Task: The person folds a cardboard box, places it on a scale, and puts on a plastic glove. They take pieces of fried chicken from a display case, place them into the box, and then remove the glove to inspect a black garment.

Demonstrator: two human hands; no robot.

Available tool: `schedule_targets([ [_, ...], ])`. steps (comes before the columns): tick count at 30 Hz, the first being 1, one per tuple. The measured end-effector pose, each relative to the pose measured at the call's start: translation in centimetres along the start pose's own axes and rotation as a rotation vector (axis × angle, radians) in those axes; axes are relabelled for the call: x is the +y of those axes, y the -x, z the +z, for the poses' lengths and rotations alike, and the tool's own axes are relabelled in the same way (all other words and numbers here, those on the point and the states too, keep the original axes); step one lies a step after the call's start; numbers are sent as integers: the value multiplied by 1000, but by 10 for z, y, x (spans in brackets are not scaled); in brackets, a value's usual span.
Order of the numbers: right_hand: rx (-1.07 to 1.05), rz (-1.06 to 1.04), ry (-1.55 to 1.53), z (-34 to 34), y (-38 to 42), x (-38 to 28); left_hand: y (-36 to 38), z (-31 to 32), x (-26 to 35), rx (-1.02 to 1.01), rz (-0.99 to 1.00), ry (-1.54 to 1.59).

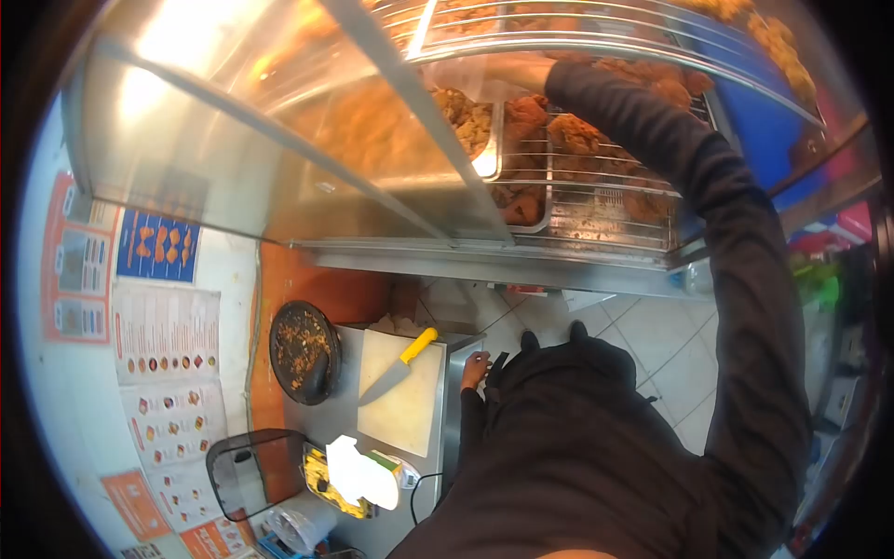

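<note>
Head view: one knife (399, 364), right hand (489, 74) gloved among chicken (573, 135), grip unclear.

wire rack (596, 200) crowded with fried chicken (573, 130); glass door (279, 130) blocks left (open gap right).

No text can be read anywhere. The menu sheets (166, 373) on the left wall carry lines of print and small food photos, but the letters are too small and blurred. The blue poster (156, 246) shows only pictures of fried pieces. The orange-red poster (78, 265) beside it has panels with print that is also not legible.
</note>
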State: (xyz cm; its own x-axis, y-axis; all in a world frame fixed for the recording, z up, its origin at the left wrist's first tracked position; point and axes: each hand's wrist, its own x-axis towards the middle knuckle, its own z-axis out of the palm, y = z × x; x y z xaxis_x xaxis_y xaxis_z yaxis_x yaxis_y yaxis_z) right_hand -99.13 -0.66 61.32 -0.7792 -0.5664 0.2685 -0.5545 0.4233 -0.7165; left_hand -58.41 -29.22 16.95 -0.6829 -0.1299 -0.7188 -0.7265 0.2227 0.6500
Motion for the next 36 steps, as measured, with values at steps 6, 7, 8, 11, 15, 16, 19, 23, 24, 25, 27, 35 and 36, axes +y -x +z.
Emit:
schedule_targets([
  [6, 16, 118, -168, -9, 10, -1, 1, -3, -8, -16, 79, -54],
  [7, 9, 152, -190, -9, 11, 0, 1, -4, -11, -14, 102, -68],
  [8, -2, 201, -214, -11, 13, 3, 1, -4, -15, -11, 125, -80],
  [11, 108, -36, -478, -5, 33, -9, 2, -5, -17, -19, 181, -66],
  [15, 43, 6, -184, -4, 25, -13, 15, -3, -2, -7, 93, -65],
  [16, 27, 3, -120, -2, 23, -14, 17, -3, 0, -6, 94, -93],
  [19, -33, -34, 77, 3, 18, -23, 13, -2, -5, 1, 143, -162],
  [23, -116, -134, 327, 16, 4, -47, 6, -1, -19, 48, 182, -171],
  [24, -134, -157, 387, 19, 1, -53, 0, -1, -25, 20, 185, -168],
  [25, -155, -170, 441, 22, -1, -62, -6, -3, -30, -6, 190, -165],
  [27, -195, -190, 530, 29, -2, -79, -3, -2, -25, 38, 132, -234],
  [35, -186, -399, 414, 60, -19, -54, -27, 6, -48, 64, 360, -139],
  [36, -197, -397, 409, 60, -20, -55, -42, 7, -64, 49, 364, -148],
])
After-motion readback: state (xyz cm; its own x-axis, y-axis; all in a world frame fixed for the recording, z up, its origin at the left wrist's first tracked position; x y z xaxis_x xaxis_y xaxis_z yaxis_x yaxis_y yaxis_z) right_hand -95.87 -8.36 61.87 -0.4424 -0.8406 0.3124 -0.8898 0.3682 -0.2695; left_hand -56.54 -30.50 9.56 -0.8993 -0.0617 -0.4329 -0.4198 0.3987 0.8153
